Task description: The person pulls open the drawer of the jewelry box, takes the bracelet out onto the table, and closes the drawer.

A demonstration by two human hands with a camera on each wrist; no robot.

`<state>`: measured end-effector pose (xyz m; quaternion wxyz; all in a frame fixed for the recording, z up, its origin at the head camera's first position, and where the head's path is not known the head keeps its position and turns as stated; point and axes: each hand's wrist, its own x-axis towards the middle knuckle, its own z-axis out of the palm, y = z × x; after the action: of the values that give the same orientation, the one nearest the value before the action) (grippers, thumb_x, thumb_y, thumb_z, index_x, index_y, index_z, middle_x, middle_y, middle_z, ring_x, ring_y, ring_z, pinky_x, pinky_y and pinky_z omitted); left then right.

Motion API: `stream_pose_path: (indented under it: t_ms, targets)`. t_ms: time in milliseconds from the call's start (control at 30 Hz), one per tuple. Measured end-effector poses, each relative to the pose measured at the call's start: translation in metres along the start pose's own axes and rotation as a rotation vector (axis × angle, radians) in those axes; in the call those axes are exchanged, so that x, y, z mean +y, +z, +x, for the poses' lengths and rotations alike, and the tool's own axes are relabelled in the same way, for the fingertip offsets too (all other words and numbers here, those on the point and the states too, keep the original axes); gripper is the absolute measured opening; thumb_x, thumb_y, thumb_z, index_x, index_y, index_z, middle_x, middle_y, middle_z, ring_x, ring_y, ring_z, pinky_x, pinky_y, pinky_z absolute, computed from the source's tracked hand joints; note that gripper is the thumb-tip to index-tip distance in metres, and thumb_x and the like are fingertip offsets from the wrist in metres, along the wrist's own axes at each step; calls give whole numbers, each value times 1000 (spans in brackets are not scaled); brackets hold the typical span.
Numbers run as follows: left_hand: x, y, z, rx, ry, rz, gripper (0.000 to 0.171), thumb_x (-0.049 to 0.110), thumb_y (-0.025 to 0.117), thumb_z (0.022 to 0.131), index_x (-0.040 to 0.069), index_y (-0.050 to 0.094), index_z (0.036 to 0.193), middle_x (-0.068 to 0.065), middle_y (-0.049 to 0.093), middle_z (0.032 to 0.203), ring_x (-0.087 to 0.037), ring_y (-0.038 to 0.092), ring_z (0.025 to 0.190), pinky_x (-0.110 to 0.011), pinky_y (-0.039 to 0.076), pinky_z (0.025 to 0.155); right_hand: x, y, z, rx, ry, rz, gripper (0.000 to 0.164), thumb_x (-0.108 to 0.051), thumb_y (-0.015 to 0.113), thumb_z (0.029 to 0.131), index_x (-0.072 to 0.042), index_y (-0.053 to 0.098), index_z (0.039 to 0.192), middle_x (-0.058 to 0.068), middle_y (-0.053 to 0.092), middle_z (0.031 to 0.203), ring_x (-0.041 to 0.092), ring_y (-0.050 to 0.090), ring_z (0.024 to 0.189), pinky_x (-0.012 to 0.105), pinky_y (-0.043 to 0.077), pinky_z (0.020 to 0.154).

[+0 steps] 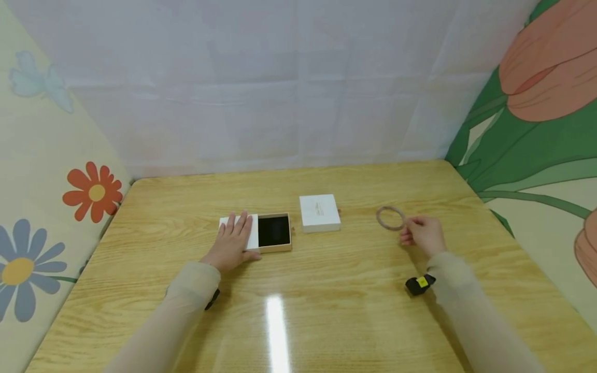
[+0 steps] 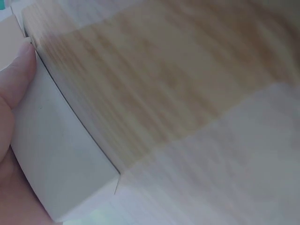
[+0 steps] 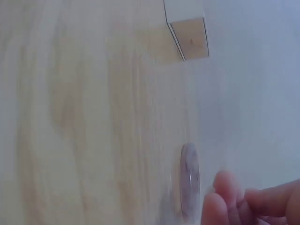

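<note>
A small white box sleeve (image 1: 252,233) lies on the table, and its cardboard drawer (image 1: 275,249) with a black lining (image 1: 274,231) is pulled partly out to the right. My left hand (image 1: 231,243) rests flat across the sleeve with straight, spread fingers; in the left wrist view the thumb (image 2: 21,70) lies along its white side. Farther right, my right hand (image 1: 425,235) pinches a pinkish, semi-translucent bangle (image 1: 391,209) at its right edge, between thumb and fingertips. Seen nearly edge-on in the right wrist view, the bangle (image 3: 190,180) stands close beside the fingers.
Between the hands sits a second white box (image 1: 320,213), closed, with faint gold print on top. The wooden table (image 1: 336,300) ends at a white cloth backdrop (image 1: 289,124). Flower-patterned cloths (image 1: 550,171) flank both sides. Each wrist carries a black camera (image 1: 418,285).
</note>
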<state>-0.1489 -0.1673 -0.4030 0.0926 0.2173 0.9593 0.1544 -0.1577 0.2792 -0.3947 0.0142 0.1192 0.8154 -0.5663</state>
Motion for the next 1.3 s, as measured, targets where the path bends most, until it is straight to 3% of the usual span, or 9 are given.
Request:
stream_pose_path:
  t_ms: [567,1100,1300]
  targets:
    - [-2,2,0,12,10,-5,92,36,64,94,-12,10,150,-28,1,158,-49,-7,142,-64,1,111,-6,22,-20,3,21,125,31,-4,43,102,23,47,115,-2,62,63,5,61,52,23,54,53]
    - [2,-2,-2,24,15,0,89,35,63,94,-13,12,149,-30,5,157,-51,-3,142,-65,4,110,-6,43,-25,4,22,218,34,-3,47,101,26,46,118,-2,63,61,4,61,50,21,53,51]
    - [2,-1,-1,25,16,1,89,35,64,94,-14,13,149,-30,5,157,-51,-2,141,-66,5,110,-7,55,-27,-7,26,235,29,-2,48,100,24,49,113,-1,63,60,5,61,49,21,53,49]
